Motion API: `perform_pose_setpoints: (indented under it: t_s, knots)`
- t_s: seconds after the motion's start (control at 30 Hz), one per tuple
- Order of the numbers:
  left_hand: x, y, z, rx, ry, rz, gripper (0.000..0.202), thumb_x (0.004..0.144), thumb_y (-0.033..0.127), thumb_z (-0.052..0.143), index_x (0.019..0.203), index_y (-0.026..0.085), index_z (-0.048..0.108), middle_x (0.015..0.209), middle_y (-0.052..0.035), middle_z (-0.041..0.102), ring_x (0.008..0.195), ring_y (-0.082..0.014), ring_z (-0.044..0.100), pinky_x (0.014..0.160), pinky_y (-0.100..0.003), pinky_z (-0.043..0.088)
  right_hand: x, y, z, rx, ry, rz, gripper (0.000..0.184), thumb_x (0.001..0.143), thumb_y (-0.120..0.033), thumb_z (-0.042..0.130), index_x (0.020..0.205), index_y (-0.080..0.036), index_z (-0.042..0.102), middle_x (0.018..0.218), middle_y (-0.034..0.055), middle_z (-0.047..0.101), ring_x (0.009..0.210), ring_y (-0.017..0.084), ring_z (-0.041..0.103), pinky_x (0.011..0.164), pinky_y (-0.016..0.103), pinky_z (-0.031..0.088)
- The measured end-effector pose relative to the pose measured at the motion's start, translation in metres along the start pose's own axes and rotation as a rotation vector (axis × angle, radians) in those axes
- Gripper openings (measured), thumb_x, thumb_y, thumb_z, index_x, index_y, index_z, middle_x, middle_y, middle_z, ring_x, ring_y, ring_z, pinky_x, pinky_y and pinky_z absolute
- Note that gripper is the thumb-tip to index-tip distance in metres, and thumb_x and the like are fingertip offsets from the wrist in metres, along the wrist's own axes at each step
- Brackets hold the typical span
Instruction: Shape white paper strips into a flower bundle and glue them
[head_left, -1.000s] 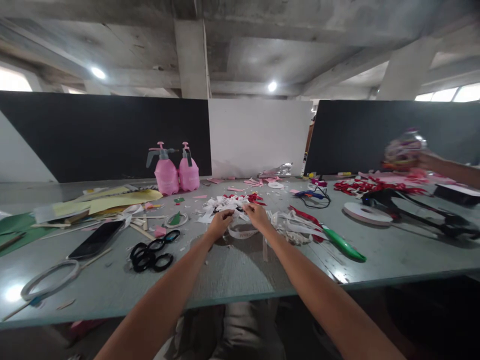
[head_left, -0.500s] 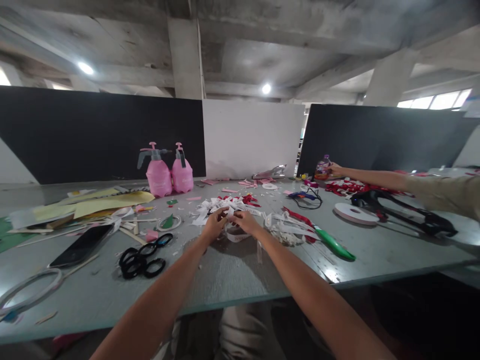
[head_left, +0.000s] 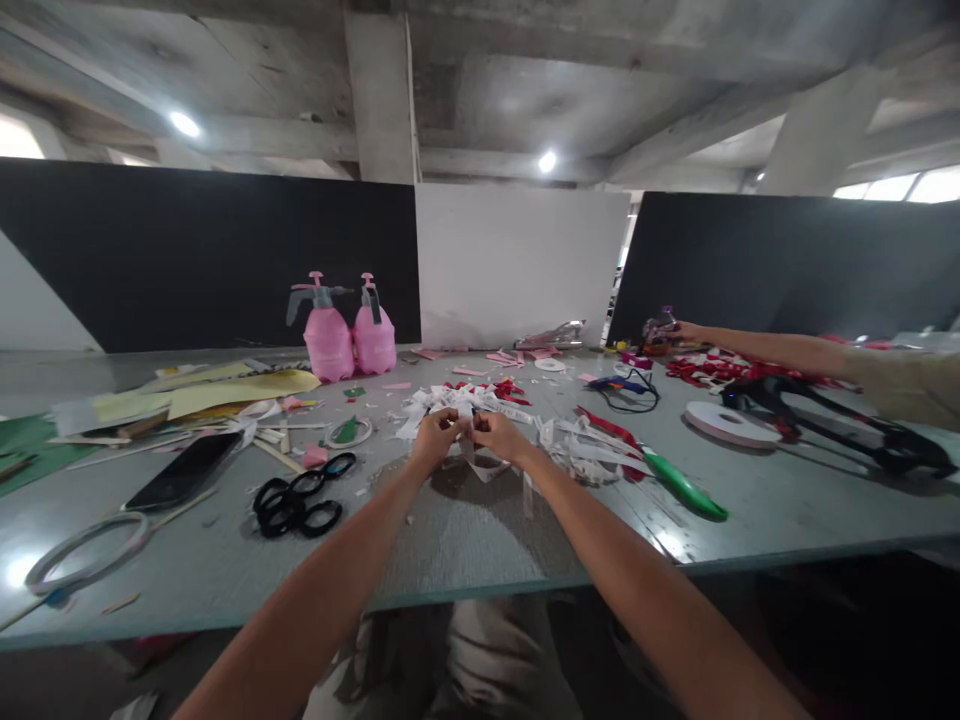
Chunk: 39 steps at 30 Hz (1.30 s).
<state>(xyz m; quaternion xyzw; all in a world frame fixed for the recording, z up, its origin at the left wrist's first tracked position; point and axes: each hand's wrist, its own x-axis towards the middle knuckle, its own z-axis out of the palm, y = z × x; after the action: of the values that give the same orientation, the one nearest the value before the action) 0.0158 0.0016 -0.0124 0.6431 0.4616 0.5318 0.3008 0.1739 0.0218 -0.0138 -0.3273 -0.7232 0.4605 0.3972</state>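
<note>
Both my hands meet over the front middle of the table, their fingertips pinched on a white ribbon (head_left: pixel 486 468). My left hand (head_left: pixel 437 438) grips it from the left, and my right hand (head_left: pixel 501 438) holds it close by on the other side. Part of the ribbon hangs in a loop below my fingers. Just behind them lies a pile of white ribbon pieces (head_left: pixel 427 402), with red ribbon pieces (head_left: pixel 499 388) at its back. More white ribbon strips (head_left: pixel 592 455) are bunched to the right of my right hand.
Black scissors (head_left: pixel 300 500) and a phone (head_left: pixel 184 470) lie on the left. Two pink spray bottles (head_left: pixel 328 342) stand behind. On the right are a green-handled tool (head_left: pixel 682 485), a ribbon roll (head_left: pixel 731 425) and a glue gun (head_left: pixel 611 385). Another person's hand (head_left: pixel 684 332) holds a bottle (head_left: pixel 660 330).
My fingers have shifted on the ribbon, which now stands up between my fingertips, its loop narrower and more pointed. The other person's bottle has tilted. The whole view has moved slightly.
</note>
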Motion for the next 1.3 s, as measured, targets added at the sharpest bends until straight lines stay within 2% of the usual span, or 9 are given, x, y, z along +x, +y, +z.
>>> perform_pose_setpoints:
  t_s: [0.13,0.3,0.4,0.5,0.57,0.7,0.83,1.1,1.3]
  knots:
    - [0.002,-0.002,0.001,-0.110,0.036,-0.013,0.028,0.072,0.043,0.061,0.067,0.017,0.055,0.046,0.0059,0.047,0.042,-0.0074,0.042,0.044,-0.019,0.033,-0.002,-0.002,0.003,0.154,0.009,0.074,0.029,0.067,-0.041,0.067,0.076,-0.019,0.051,0.058,-0.0050,0.051,0.048,0.010,0.048,0.049,0.023,0.040]
    - [0.007,-0.007,-0.001,-0.191,0.159,-0.054,0.031,0.070,0.044,0.064,0.062,0.018,0.050,0.046,0.0052,0.048,0.042,-0.0084,0.047,0.043,-0.019,0.037,-0.002,-0.007,-0.001,0.061,0.005,0.082,0.041,0.067,-0.055,0.066,0.074,-0.015,0.058,0.054,-0.0061,0.045,0.045,0.006,0.034,0.044,0.021,0.024]
    - [0.008,-0.004,-0.005,-0.250,0.232,-0.084,0.032,0.067,0.046,0.065,0.065,0.017,0.052,0.049,0.0048,0.051,0.043,-0.0093,0.050,0.045,-0.020,0.040,-0.002,-0.008,-0.004,-0.008,0.013,0.065,0.046,0.066,-0.058,0.066,0.073,-0.013,0.061,0.051,-0.0065,0.042,0.046,0.006,0.029,0.045,0.022,0.020]
    - [0.008,-0.001,-0.006,-0.287,0.275,-0.088,0.032,0.066,0.046,0.066,0.066,0.017,0.053,0.051,0.0045,0.052,0.044,-0.0088,0.050,0.046,-0.020,0.041,-0.003,-0.008,-0.006,-0.016,-0.001,0.066,0.045,0.066,-0.058,0.067,0.071,-0.014,0.061,0.049,-0.0066,0.042,0.045,0.006,0.030,0.045,0.022,0.021]
    - [0.008,0.000,-0.006,-0.281,0.261,-0.083,0.032,0.065,0.045,0.067,0.066,0.017,0.053,0.051,0.0046,0.052,0.044,-0.0086,0.050,0.046,-0.020,0.041,-0.004,-0.008,-0.005,0.049,-0.020,0.068,0.043,0.066,-0.056,0.069,0.072,-0.015,0.060,0.053,-0.0055,0.046,0.046,0.007,0.036,0.047,0.021,0.028]
    - [0.007,0.000,-0.002,-0.202,0.137,-0.065,0.030,0.064,0.042,0.069,0.065,0.017,0.054,0.051,0.0041,0.053,0.047,-0.0095,0.052,0.047,-0.020,0.040,-0.005,-0.007,0.000,0.193,-0.054,0.076,0.041,0.071,-0.057,0.065,0.077,-0.017,0.061,0.064,-0.0023,0.056,0.054,0.010,0.048,0.054,0.022,0.039]
    - [0.005,-0.001,0.003,-0.154,0.058,-0.057,0.026,0.066,0.039,0.066,0.062,0.017,0.053,0.048,0.0047,0.050,0.043,-0.0082,0.047,0.044,-0.019,0.036,-0.004,-0.004,0.002,0.083,-0.012,0.065,0.042,0.073,-0.058,0.062,0.073,-0.016,0.057,0.054,-0.0045,0.049,0.046,0.008,0.043,0.046,0.021,0.036]
    - [0.005,0.004,0.011,-0.327,0.144,-0.111,0.029,0.066,0.043,0.066,0.070,0.017,0.053,0.058,0.0027,0.056,0.050,-0.0108,0.055,0.046,-0.021,0.044,-0.006,-0.008,-0.005,-0.007,-0.025,0.078,0.043,0.075,-0.059,0.060,0.073,-0.016,0.058,0.054,-0.0025,0.056,0.038,0.008,0.044,0.038,0.020,0.033]
    - [0.010,0.002,0.001,-0.509,0.298,-0.142,0.031,0.064,0.042,0.068,0.074,0.018,0.052,0.062,0.0042,0.056,0.051,-0.0089,0.055,0.050,-0.021,0.047,-0.004,-0.007,-0.012,-0.056,-0.024,0.027,0.039,0.073,-0.054,0.063,0.073,-0.014,0.061,0.051,-0.0042,0.052,0.040,0.007,0.041,0.041,0.020,0.030]
